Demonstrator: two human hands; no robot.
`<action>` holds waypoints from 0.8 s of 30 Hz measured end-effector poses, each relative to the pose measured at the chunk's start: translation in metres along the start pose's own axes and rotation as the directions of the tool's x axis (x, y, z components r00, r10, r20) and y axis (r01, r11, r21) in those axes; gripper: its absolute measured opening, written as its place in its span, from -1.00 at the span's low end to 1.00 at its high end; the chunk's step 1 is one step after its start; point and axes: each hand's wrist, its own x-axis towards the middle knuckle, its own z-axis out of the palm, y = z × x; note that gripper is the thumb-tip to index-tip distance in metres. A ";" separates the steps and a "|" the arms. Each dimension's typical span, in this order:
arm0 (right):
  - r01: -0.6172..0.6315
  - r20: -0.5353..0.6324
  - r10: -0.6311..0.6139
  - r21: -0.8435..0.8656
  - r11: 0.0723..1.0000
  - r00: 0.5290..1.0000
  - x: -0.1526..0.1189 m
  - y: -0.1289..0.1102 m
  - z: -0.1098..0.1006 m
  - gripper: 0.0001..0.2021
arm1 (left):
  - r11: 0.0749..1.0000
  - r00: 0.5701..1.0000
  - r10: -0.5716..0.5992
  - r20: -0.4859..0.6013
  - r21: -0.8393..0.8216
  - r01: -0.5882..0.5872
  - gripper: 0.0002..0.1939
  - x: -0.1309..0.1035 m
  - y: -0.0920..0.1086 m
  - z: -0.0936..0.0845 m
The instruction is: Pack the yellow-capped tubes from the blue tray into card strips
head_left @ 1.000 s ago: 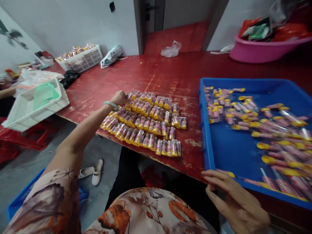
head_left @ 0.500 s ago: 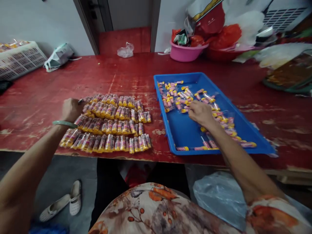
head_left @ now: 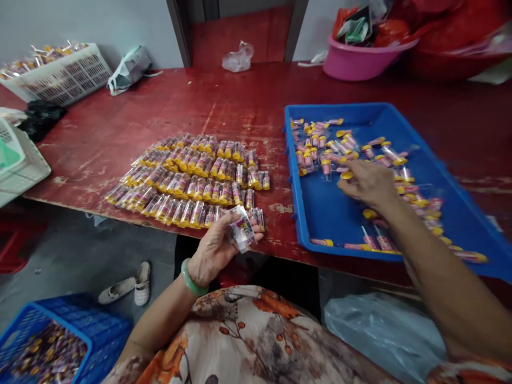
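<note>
My left hand point(head_left: 218, 245), a green bangle on its wrist, is palm up at the table's front edge and holds a small clear plastic packet point(head_left: 243, 230) between thumb and fingers. Over the blue tray point(head_left: 316, 213), my right hand point(head_left: 370, 184) has its fingers pinched at a yellow-capped tube point(head_left: 346, 174). More tubes with pink contents and yellow caps point(head_left: 320, 141) lie loose in the tray. Left of the tray, several rows of capped tubes point(head_left: 192, 186) are lined up on the red table point(head_left: 240, 112).
A pink basin point(head_left: 356, 64) with bags stands at the back. A white basket point(head_left: 80, 74) of tubes sits back left, near a clear bag point(head_left: 238, 57). On the floor are a blue crate point(head_left: 96, 325) and white shoes point(head_left: 142, 285). A plastic bag point(head_left: 384, 325) hangs below the table's edge.
My left hand has moved from the left end of the rows to the front right, turned palm up, and now holds a packet. My right hand stays over the tray. The view has shifted left.
</note>
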 end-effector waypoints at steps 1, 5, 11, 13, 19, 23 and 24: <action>-0.024 -0.087 0.030 0.064 0.998 0.996 -0.011 -0.015 -0.008 -0.81 | 1.000 1.000 -0.005 0.025 0.017 0.004 -0.93 0.000 -0.004 -0.001; -0.079 -0.149 0.261 0.714 0.696 0.954 -0.068 -0.103 -0.029 -0.91 | 0.996 0.995 0.032 0.095 0.077 -0.040 -0.86 0.004 -0.015 -0.005; -0.453 0.370 0.287 0.829 0.328 0.884 -0.111 -0.201 -0.001 -0.79 | 0.985 0.988 0.134 0.076 0.096 -0.141 -0.64 0.011 -0.035 -0.004; -0.522 0.447 0.296 0.810 0.265 0.844 -0.110 -0.209 0.012 -0.72 | 0.978 0.985 0.159 0.070 0.126 -0.167 -0.61 0.011 -0.041 -0.006; -0.534 0.470 0.281 0.813 0.233 0.837 -0.101 -0.210 0.023 -0.86 | 0.983 0.992 0.101 0.076 0.148 -0.111 -0.60 0.006 -0.047 -0.013; -0.592 0.556 0.270 0.803 0.068 0.786 -0.099 -0.213 0.024 -0.84 | 0.992 0.995 0.030 0.093 0.117 -0.041 -0.58 0.002 -0.043 -0.015; -0.607 0.578 0.276 0.795 0.025 0.768 -0.098 -0.213 0.024 -0.84 | 0.993 0.995 -0.017 0.101 0.116 0.005 -0.58 0.000 -0.042 -0.017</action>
